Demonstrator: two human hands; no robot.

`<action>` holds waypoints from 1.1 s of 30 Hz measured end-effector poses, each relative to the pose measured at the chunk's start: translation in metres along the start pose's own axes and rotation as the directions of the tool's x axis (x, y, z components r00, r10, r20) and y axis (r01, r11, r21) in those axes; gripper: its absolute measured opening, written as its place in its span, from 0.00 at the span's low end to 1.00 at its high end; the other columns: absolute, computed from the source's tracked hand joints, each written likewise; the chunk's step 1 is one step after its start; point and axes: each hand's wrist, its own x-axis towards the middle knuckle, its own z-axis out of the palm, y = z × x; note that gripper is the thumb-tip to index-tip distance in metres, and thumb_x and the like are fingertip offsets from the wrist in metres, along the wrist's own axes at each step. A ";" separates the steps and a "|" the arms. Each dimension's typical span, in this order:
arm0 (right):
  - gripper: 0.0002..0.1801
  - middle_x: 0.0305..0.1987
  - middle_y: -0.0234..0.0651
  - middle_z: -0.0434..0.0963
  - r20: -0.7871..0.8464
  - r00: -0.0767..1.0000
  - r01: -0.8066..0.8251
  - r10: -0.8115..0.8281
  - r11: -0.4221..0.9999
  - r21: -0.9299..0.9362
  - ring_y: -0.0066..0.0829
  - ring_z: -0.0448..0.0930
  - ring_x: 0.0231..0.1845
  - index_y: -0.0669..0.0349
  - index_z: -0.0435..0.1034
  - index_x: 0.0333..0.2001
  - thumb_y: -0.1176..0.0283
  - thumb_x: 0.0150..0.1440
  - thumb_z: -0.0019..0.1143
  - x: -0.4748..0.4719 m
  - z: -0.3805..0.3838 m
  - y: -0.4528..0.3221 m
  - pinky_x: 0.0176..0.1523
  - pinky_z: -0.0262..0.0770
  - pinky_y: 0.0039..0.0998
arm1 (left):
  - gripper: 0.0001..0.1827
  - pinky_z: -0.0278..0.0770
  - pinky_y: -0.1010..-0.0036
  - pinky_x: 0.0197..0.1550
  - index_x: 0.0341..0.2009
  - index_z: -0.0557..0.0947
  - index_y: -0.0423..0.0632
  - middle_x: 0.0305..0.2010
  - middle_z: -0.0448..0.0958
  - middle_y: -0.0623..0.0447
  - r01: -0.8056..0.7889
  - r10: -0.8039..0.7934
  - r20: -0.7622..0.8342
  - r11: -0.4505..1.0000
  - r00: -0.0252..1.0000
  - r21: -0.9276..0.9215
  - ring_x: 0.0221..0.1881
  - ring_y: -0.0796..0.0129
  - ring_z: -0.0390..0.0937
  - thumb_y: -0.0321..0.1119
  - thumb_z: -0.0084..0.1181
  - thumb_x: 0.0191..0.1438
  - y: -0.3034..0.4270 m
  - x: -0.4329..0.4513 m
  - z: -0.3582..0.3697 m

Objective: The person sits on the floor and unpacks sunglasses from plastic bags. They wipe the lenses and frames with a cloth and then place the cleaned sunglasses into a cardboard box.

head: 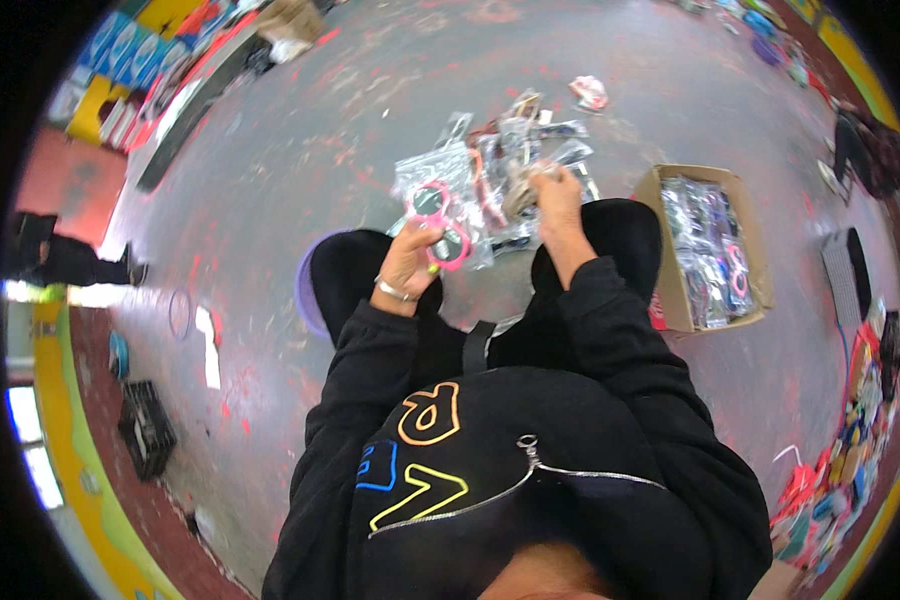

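Pink round-framed sunglasses (454,246) with dark lenses are pinched between the thumb and fingers of my left hand (409,259). A clear plastic bag (435,172) lies just beyond them. My right hand (560,199) reaches into a pile of clear-bagged items (516,139) on the floor. Its bunched fingers grip a brownish item (521,196), which seems to be in clear plastic; its exact kind is hard to tell. Some bagged pieces in the pile look like glasses.
An open cardboard box (761,292) packed with bagged glasses stands by my right knee. Behind my left knee shows a purple basin (305,289). A crumpled wrapper (589,93) lies beyond the pile. People stand at far left and right. Clutter (840,457) lines the right wall; a black crate (146,431) is left.
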 end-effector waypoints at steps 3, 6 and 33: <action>0.13 0.31 0.35 0.73 0.143 0.960 0.245 -0.242 0.970 0.002 0.23 0.74 0.30 0.65 0.67 0.38 0.82 0.46 0.47 -0.040 0.038 -0.049 0.33 0.70 0.23 | 0.18 0.76 0.63 0.40 0.46 0.68 0.39 0.39 0.73 0.46 0.003 -0.008 -0.074 0.998 0.997 -0.059 0.38 0.59 0.74 0.23 0.48 0.48 -0.004 0.002 -0.032; 0.16 0.40 0.39 0.73 0.425 0.747 0.639 -0.511 0.729 -0.246 0.33 0.74 0.39 0.62 0.68 0.39 0.80 0.43 0.50 -0.048 0.045 -0.047 0.44 0.68 0.28 | 0.15 0.73 0.63 0.43 0.45 0.68 0.40 0.41 0.72 0.46 0.067 -0.080 -0.050 0.971 0.996 -0.228 0.43 0.58 0.72 0.30 0.45 0.52 -0.007 0.013 -0.020; 0.13 0.39 0.37 0.72 0.848 0.306 0.925 -0.433 0.345 -0.158 0.41 0.68 0.48 0.62 0.68 0.28 0.84 0.34 0.46 -0.083 0.063 -0.045 0.52 0.61 0.38 | 0.16 0.70 0.66 0.42 0.36 0.74 0.45 0.35 0.75 0.47 0.104 -0.139 -0.081 0.935 0.987 -0.339 0.35 0.59 0.73 0.44 0.44 0.51 0.033 0.020 0.014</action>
